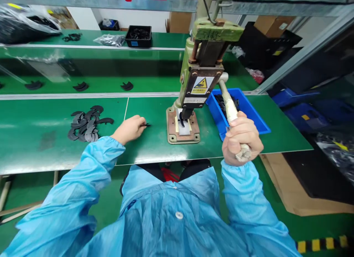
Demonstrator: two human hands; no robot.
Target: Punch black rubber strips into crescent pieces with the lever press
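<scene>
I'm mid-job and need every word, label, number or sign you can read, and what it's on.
No wording is legible; nothing to quote.
Warning sign on the press: yellow triangle with a hand pictogram; caption blurred.
White strip below it: characters too blurred.
Press's green top: dark marks, unreadable.
Blue label on the black bin: unreadable.
White label on the cardboard box: too small.

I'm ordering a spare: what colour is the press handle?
The handle is cream or off-white, best seen in the head view.
</scene>
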